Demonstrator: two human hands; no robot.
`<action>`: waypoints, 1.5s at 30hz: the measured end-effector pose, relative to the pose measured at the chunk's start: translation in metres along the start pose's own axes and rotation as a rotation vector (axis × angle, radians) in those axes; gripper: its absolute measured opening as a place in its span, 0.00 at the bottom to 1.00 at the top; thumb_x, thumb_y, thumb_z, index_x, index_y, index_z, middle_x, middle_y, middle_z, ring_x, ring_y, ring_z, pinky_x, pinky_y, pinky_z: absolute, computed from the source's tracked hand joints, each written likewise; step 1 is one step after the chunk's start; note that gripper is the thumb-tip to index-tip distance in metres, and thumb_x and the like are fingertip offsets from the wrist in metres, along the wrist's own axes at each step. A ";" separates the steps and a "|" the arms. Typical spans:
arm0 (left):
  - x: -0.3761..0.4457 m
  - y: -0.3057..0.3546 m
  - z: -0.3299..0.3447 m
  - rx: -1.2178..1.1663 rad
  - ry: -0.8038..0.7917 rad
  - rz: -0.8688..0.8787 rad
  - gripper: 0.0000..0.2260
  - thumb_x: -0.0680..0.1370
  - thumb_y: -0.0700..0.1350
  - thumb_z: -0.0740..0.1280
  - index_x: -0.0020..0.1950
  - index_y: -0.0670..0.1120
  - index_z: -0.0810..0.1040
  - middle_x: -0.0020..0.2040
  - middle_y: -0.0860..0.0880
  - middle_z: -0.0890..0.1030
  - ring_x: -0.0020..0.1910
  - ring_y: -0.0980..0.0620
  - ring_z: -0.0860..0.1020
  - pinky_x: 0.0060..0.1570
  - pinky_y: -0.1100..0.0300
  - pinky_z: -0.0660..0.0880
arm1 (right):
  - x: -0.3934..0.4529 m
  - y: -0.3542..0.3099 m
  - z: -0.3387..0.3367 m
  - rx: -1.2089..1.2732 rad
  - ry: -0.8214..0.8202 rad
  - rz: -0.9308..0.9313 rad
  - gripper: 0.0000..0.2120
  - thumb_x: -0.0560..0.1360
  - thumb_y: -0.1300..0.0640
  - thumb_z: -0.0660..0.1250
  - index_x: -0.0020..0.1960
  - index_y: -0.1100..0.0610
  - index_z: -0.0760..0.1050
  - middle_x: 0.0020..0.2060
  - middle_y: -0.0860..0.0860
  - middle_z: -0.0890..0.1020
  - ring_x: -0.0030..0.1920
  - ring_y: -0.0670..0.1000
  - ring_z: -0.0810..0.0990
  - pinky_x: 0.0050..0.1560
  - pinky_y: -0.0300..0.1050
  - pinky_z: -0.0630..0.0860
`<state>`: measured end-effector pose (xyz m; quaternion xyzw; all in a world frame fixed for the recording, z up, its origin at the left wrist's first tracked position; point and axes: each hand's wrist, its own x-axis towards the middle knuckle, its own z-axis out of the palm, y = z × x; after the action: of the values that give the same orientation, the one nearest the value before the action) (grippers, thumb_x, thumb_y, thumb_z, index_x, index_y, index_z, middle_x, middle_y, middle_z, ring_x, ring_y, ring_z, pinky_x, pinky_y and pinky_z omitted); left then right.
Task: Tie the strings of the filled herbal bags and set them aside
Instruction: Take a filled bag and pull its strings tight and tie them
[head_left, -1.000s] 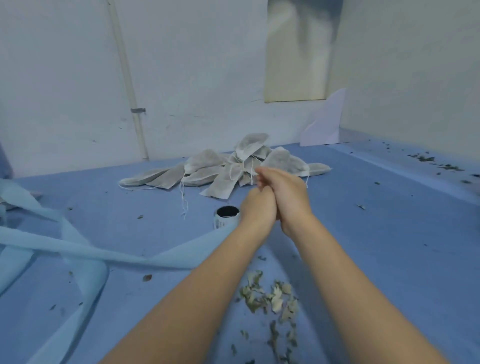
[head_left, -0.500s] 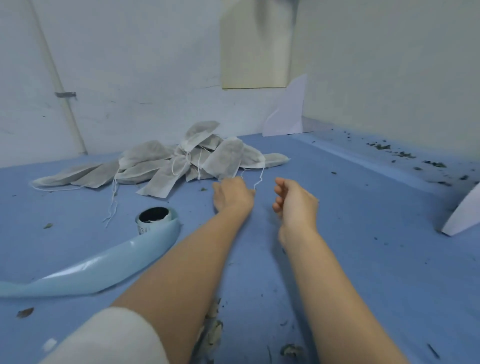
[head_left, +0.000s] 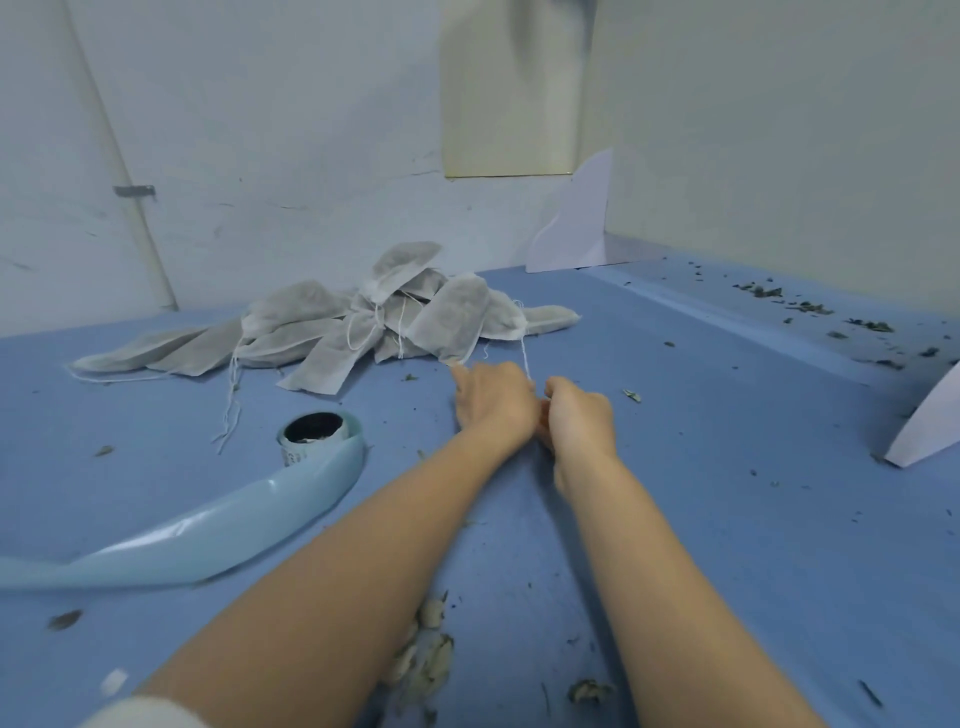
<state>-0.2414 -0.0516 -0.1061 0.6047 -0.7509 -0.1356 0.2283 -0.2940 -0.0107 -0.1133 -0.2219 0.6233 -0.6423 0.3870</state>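
A grey, filled herbal bag (head_left: 453, 318) stands tilted on the blue table (head_left: 727, 467), its neck down at my left hand (head_left: 493, 401), which grips it there. Its white string (head_left: 525, 358) runs down between my two hands. My right hand (head_left: 579, 415) sits curled right beside the left, fingers touching it, and pinches the string. Behind the held bag lies a pile of several more filled bags (head_left: 306, 332) with loose strings trailing onto the table.
A small round container with dark contents (head_left: 313, 430) stands left of my hands, a light blue plastic strip (head_left: 208, 530) curling round it. Loose dried leaves (head_left: 423, 660) lie under my left forearm. A white sheet (head_left: 924, 421) leans at the right; crumbs dot the raised ledge (head_left: 810, 306).
Half a second ago my hands were apart with the string between them; now the right hand has closed in against the left. The bag stays in my left hand.
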 end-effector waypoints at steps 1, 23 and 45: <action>-0.009 0.001 -0.004 -0.035 -0.016 0.026 0.14 0.79 0.44 0.55 0.52 0.40 0.79 0.53 0.40 0.78 0.61 0.42 0.66 0.52 0.56 0.65 | 0.000 0.000 0.000 0.003 -0.023 0.016 0.12 0.75 0.63 0.59 0.32 0.58 0.67 0.32 0.54 0.73 0.35 0.54 0.69 0.39 0.49 0.68; -0.052 -0.034 -0.048 -0.262 0.054 0.269 0.18 0.73 0.38 0.67 0.63 0.45 0.71 0.60 0.46 0.74 0.60 0.46 0.71 0.53 0.62 0.66 | -0.034 -0.032 -0.026 -0.428 -0.275 -0.292 0.15 0.71 0.55 0.65 0.27 0.48 0.79 0.17 0.42 0.66 0.21 0.46 0.61 0.23 0.37 0.58; -0.087 -0.029 -0.084 -0.216 0.131 0.412 0.08 0.74 0.44 0.60 0.47 0.55 0.77 0.31 0.54 0.74 0.35 0.49 0.73 0.39 0.55 0.73 | -0.036 -0.043 -0.037 0.128 -0.390 0.050 0.17 0.75 0.54 0.63 0.29 0.56 0.66 0.21 0.45 0.58 0.20 0.45 0.53 0.18 0.35 0.49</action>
<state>-0.1606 0.0321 -0.0634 0.4183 -0.8232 -0.1261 0.3627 -0.3105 0.0371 -0.0690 -0.3014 0.4999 -0.6155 0.5296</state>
